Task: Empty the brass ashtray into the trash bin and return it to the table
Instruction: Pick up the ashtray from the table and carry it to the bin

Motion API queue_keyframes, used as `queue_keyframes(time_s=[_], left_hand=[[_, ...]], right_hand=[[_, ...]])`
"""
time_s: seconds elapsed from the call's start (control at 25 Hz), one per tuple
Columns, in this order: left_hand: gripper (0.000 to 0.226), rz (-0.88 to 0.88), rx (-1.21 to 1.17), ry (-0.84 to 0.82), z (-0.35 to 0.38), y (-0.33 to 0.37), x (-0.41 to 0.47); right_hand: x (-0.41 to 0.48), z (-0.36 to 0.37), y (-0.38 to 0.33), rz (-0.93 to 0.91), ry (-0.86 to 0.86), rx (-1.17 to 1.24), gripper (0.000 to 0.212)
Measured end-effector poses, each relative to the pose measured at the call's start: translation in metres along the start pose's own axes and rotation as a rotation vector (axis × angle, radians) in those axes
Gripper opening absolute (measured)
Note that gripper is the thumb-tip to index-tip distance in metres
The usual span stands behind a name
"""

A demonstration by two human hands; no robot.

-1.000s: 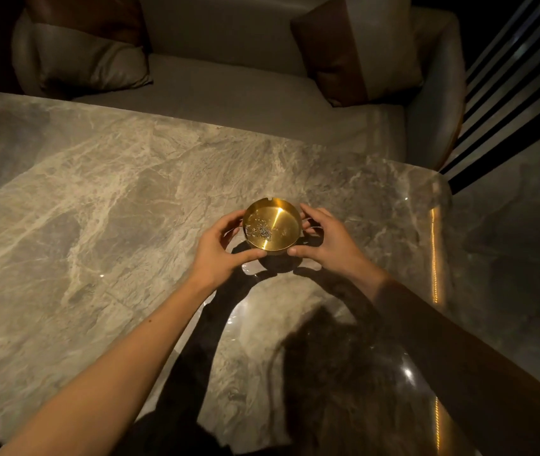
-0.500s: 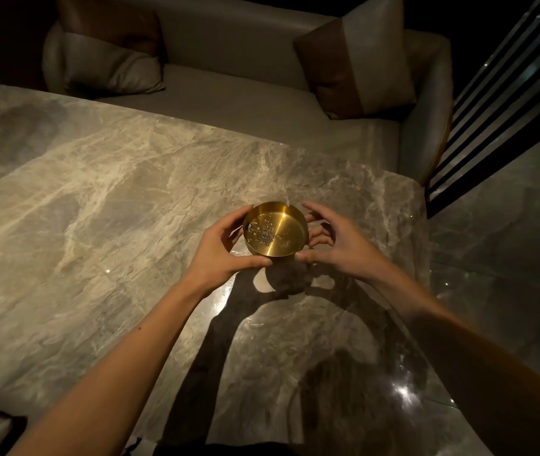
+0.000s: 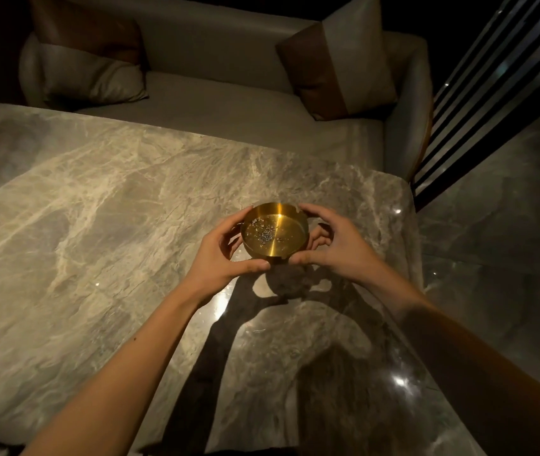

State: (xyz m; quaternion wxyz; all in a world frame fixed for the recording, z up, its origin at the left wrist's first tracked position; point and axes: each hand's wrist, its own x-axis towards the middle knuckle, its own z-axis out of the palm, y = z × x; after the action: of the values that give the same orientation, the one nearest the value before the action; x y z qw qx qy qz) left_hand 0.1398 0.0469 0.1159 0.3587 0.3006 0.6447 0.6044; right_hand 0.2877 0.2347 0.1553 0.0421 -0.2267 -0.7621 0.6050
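The round brass ashtray [image 3: 286, 235] is held between both hands, lifted above the marble table [image 3: 97, 225]; its shadow falls on the tabletop below. Grey ash flecks lie in its left half. My left hand [image 3: 222, 255] grips its left side, thumb on the near rim. My right hand [image 3: 334, 245] cups its right side, fingers over the far rim and thumb at the near rim. No trash bin is in view.
A grey sofa [image 3: 229, 106] with two cushions [image 3: 337, 57] stands behind the table. The table's right edge drops to a glossy dark floor [image 3: 499, 241]. A slatted dark screen [image 3: 492, 87] stands at the upper right.
The ashtray has come up off the table and its shadow has separated from it. Both hands keep their grip, and the view has shifted slightly.
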Motion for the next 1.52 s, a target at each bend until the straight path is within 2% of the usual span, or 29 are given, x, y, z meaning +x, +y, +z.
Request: queue_keyframes(time_s=[0.08, 0.2, 0.48, 0.72, 0.92, 1.2, 1.52], left_hand=[[0.100, 0.017, 0.012, -0.021, -0.004, -0.002, 0.008], [0.103, 0.027, -0.035, -0.033, -0.015, -0.010, 0.013], [0.089, 0.008, -0.139, -0.065, -0.032, -0.024, 0.012], [0.083, 0.023, -0.101, -0.097, 0.000, -0.014, 0.013], [0.098, -0.024, -0.103, -0.085, 0.070, -0.017, 0.009], [0.086, -0.088, -0.085, -0.012, 0.226, -0.025, 0.008], [0.084, -0.157, -0.001, -0.126, 0.347, -0.025, 0.012]], right_hand=[[0.001, 0.011, -0.005, -0.047, 0.075, -0.078, 0.096], [0.003, 0.023, -0.009, -0.042, 0.096, -0.103, 0.096], [0.002, 0.033, -0.014, 0.023, 0.096, -0.015, 0.083], [-0.023, 0.011, 0.001, 0.066, 0.158, 0.012, 0.086], [-0.061, -0.039, 0.039, 0.074, 0.194, 0.121, 0.080], [-0.132, -0.146, 0.102, 0.045, 0.230, 0.147, 0.079], [-0.208, -0.232, 0.165, 0.138, 0.300, 0.204, 0.086]])
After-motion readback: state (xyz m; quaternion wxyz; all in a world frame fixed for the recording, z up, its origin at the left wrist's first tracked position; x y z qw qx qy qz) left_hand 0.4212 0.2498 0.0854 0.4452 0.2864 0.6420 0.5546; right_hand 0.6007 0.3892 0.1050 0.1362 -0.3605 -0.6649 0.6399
